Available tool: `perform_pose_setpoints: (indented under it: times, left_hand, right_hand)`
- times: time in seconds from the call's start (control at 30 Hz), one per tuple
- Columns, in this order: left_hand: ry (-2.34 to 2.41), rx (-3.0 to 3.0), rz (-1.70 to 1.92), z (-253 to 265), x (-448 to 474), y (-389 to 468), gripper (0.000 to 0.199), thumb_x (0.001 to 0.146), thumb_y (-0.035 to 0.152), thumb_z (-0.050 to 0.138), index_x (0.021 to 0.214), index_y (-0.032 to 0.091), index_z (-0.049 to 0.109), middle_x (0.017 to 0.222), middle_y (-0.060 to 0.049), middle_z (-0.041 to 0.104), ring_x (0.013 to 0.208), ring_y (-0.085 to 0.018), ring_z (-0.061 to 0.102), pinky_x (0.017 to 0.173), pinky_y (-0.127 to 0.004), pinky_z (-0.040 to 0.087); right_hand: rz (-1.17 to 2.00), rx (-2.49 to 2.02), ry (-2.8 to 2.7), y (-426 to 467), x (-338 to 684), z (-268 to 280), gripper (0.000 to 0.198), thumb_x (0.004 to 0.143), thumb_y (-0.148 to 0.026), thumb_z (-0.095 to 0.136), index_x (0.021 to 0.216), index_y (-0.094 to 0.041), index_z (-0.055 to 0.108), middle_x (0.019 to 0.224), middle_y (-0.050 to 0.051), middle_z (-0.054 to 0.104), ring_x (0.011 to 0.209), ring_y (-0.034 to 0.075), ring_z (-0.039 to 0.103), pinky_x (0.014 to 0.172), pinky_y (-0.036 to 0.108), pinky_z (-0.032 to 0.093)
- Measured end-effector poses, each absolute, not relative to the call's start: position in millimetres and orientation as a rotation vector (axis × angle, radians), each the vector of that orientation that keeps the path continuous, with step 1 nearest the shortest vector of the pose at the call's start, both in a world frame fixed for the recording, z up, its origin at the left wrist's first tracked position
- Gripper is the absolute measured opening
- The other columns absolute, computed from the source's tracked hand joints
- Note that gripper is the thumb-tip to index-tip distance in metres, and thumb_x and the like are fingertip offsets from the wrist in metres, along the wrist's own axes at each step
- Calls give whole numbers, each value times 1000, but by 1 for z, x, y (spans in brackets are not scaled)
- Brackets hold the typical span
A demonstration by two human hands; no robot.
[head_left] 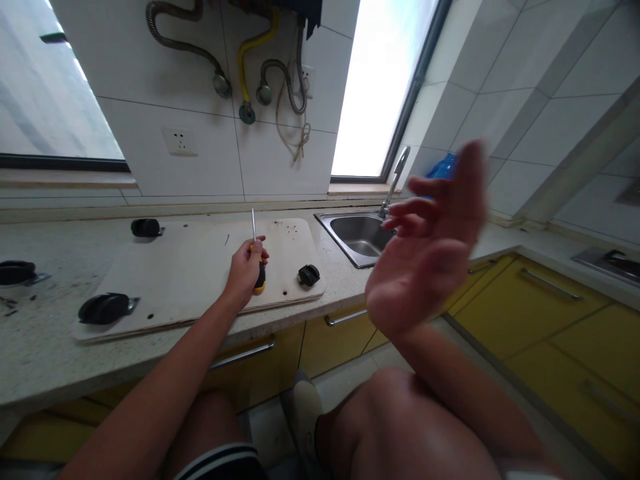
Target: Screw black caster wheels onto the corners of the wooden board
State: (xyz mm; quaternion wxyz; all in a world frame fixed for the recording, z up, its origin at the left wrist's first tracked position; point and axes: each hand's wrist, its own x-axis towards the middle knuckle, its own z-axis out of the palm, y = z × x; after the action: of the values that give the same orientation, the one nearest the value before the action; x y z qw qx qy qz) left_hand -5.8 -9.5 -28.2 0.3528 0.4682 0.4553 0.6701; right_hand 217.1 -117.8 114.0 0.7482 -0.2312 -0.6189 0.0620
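My left hand (246,268) is closed around a screwdriver (259,279) with a yellow and black handle. Its metal shaft points up and away from me. That hand rests over a pale wooden board (180,267) lying on the counter. Black caster wheels sit on the board: one at the back left (145,228), one at the front left (104,308) and one at the right (309,275). Raised in the air on the right, my right hand (425,253) has its palm turned up and fingers apart, blurred by motion. Nothing shows in it.
Another black caster (18,272) lies on the speckled counter (40,353) at far left, near small dark bits (7,305). A steel sink (357,233) with a faucet (396,179) stands behind my right hand. Yellow drawers (550,293) line the right. Hoses (243,60) hang on the wall.
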Motion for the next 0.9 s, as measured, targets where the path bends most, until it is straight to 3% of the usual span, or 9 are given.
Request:
perform_pose_setpoints:
  times: [0.1,0.2,0.4,0.47,0.57,0.67,0.8,0.9]
  left_hand:
    - [1140,1149,1758,-26,-3,-9,53,86,69,83,100,18,75,82,-3,69,72,-16,59,66,-28,46]
    - [1052,1044,1786,-19,3,-9,48,84,63,87,98,19,73,86,-4,73,75,-16,62,70,-28,50]
    - [667,847,1746,16,24,-20,35,90,51,88,102,24,68,128,-9,80,111,-20,73,94,-32,59]
    - [505,779,1708,28,32,-28,32,89,42,92,103,25,68,134,-7,80,118,-19,71,96,-30,59]
    - [428,763,1658,39,40,-41,35,87,40,95,103,25,68,136,-5,80,119,-18,71,88,-26,58]
    - [494,857,1621,42,40,-53,41,84,47,97,105,26,69,141,-7,79,124,-21,71,85,-26,57]
    - [901,1232,1589,37,17,-78,51,92,61,84,127,26,71,154,-11,71,145,-30,63,108,-40,57]
    - [1327,1570,1394,26,-22,-121,63,96,68,74,142,25,68,158,-16,68,150,-36,60,116,-52,55]
  right_hand:
    - [123,-543,-1533,-97,214,103,48,110,-50,58,155,-35,63,131,6,70,109,21,69,88,41,60]
    - [309,-812,-1783,-78,214,84,52,108,-54,64,151,-25,62,125,7,73,99,17,69,82,35,59]
    - [204,-1117,-2159,-67,209,66,60,104,-65,69,145,-22,62,140,11,71,125,27,69,104,42,53]
    - [171,-1117,-2184,-67,207,69,50,106,-59,69,141,-23,63,132,8,74,119,25,70,99,39,52]
    - [211,-1105,-2153,-68,205,75,40,109,-51,68,139,-25,64,115,2,77,94,18,70,89,34,48]
    - [192,-1110,-2159,-72,203,77,35,106,-48,70,131,-23,70,106,1,75,84,15,64,84,32,43]
    - [-12,-1182,-2145,-81,202,77,27,96,-47,75,98,-21,73,98,3,71,82,15,58,74,32,36]
    - [-53,-1134,-2121,-87,206,79,24,93,-44,71,95,-20,72,95,2,70,80,15,56,74,31,36]
